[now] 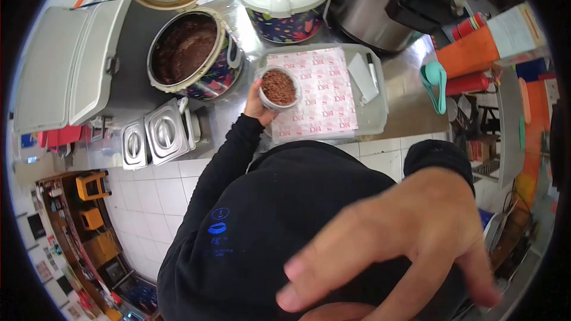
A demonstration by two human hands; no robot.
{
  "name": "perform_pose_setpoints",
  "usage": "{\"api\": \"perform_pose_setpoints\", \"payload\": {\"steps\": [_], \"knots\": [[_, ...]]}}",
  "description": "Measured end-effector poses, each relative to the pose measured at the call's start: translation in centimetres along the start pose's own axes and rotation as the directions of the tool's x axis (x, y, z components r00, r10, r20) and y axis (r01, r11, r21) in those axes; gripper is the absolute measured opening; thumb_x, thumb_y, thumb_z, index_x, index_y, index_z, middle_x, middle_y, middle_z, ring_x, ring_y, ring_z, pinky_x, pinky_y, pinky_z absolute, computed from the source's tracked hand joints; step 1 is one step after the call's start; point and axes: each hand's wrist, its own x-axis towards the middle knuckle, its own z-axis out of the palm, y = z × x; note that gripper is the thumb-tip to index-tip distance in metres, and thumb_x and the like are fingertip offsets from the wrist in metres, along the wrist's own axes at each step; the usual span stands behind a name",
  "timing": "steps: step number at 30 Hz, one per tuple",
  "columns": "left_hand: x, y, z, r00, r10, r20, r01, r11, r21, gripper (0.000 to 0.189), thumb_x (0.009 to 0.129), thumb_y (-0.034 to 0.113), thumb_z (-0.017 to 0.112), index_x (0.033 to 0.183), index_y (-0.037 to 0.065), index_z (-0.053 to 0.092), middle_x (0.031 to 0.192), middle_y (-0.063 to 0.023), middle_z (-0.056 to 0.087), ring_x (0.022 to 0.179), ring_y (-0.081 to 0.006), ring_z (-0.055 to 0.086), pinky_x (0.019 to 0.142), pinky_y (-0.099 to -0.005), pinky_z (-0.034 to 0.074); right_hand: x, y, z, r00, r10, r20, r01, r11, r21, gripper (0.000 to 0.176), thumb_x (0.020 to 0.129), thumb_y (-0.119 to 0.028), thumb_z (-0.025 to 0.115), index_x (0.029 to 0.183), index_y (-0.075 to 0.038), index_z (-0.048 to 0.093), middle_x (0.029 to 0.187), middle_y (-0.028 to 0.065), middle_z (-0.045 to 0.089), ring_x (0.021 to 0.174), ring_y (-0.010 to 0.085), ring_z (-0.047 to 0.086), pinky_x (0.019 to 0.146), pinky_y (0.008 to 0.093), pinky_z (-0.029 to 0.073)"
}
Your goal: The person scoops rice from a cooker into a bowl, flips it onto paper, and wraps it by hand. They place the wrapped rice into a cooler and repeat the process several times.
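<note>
My left hand is closed around a small white bowl, filled with reddish-brown cooked grains. It hovers over the left part of the printed paper that lies on a pale plastic tray. My right hand is close to the camera in front of my dark top, fingers spread, with nothing visible in it. Left of the bowl stands an open floral pot, its inside holding a dark reddish-brown mass.
Behind the tray are a closed floral pot with utensils on its lid and a big steel cooker. Lidded steel containers sit at the left edge. A marker lies on the tray; a teal looped item is right.
</note>
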Motion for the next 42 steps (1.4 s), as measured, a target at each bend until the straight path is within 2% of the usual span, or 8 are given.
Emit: {"api": "perform_pose_setpoints", "payload": {"steps": [4,8,11,17,25,35,39,42], "knots": [[0.3,0.0,0.4,0.999,-0.021,-0.049,0.023,0.998,0.052,0.060,0.086,0.043,0.054,0.131,0.006,0.041,0.126,-0.0148,0.052,0.116,-0.0300,0.052,0.098,-0.0497,0.042,0.4,-2.8,-5.5,0.887,0.460,-0.047,-0.454,0.849,-0.271,0.064,0.087,-0.057,0.048,0.117,-0.001,0.054,0.121,0.0315,0.047,0.111,0.0417,0.049,0.093,0.0450,0.041],[2.1,0.9,1.7,0.996,0.027,-0.083,0.015,0.884,0.468,0.050,0.084,0.024,0.063,0.125,0.004,0.044,0.115,-0.0151,0.056,0.106,-0.0261,0.057,0.089,-0.0439,0.048,-8.7,-0.5,-12.5,0.523,0.572,-0.632,-0.813,0.113,-0.571,0.053,0.089,-0.039,0.057,0.123,0.000,0.048,0.122,0.0173,0.053,0.111,0.0265,0.053,0.092,0.0378,0.042],[3.9,-0.1,2.7,0.934,0.332,0.128,-0.183,0.139,0.973,0.065,0.064,0.026,0.082,0.115,0.001,0.049,0.104,-0.0171,0.058,0.097,-0.0275,0.059,0.083,-0.0364,0.048,-26.4,1.8,-18.8,0.228,0.646,-0.728,-0.693,-0.418,-0.587,0.042,0.083,-0.032,0.063,0.107,0.002,0.060,0.106,0.0225,0.060,0.102,0.0354,0.056,0.091,0.0402,0.043],[5.6,-5.1,3.9,0.974,0.022,0.227,-0.163,-0.629,0.760,0.067,0.056,0.026,0.079,0.115,0.010,0.051,0.118,-0.0167,0.048,0.107,-0.0374,0.048,0.085,-0.0437,0.048,-32.3,1.5,-17.4,0.293,0.642,-0.709,-0.594,-0.459,-0.661,0.034,0.071,-0.008,0.057,0.103,0.001,0.062,0.120,0.0193,0.052,0.113,0.0355,0.047,0.098,0.0397,0.038],[2.7,0.0,4.2,0.761,0.318,0.565,-0.426,-0.411,0.806,0.066,0.058,0.028,0.083,0.111,0.004,0.052,0.113,-0.0171,0.053,0.107,-0.0345,0.052,0.091,-0.0409,0.044,-32.4,0.6,-16.7,0.386,0.632,-0.672,-0.616,-0.365,-0.698,0.032,0.072,-0.017,0.065,0.100,-0.002,0.065,0.121,0.0172,0.051,0.114,0.0348,0.045,0.098,0.0404,0.037],[-6.5,5.7,-4.9,0.836,0.499,0.227,0.103,-0.549,0.829,0.076,0.053,0.032,0.086,0.116,0.006,0.051,0.123,-0.0195,0.050,0.115,-0.0375,0.045,0.099,-0.0438,0.037,-32.5,0.4,-16.0,0.421,0.700,-0.577,-0.521,-0.334,-0.786,0.030,0.067,-0.039,0.075,0.089,-0.019,0.070,0.119,0.0048,0.052,0.114,0.0272,0.041,0.097,0.0439,0.029],[-7.2,1.1,1.9,0.782,0.608,-0.136,0.553,-0.577,0.601,0.095,0.054,0.051,0.082,0.132,0.013,0.043,0.144,-0.0219,0.025,0.127,-0.0502,0.028,0.098,-0.0691,0.020,-32.7,0.7,-16.9,0.419,0.699,-0.580,-0.548,-0.314,-0.775,0.022,0.071,-0.036,0.072,0.083,-0.018,0.072,0.113,0.0029,0.055,0.110,0.0261,0.043,0.095,0.0408,0.031],[-6.6,-1.6,3.6,0.910,0.414,-0.002,0.238,-0.517,0.822,0.095,0.059,0.056,0.077,0.136,0.015,0.039,0.148,-0.0189,0.019,0.126,-0.0509,0.030,0.096,-0.0729,0.016,-32.3,0.8,-17.5,0.429,0.721,-0.544,-0.528,-0.289,-0.799,0.018,0.074,-0.033,0.070,0.081,-0.017,0.074,0.109,0.0031,0.057,0.107,0.0255,0.045,0.093,0.0389,0.033]]}}
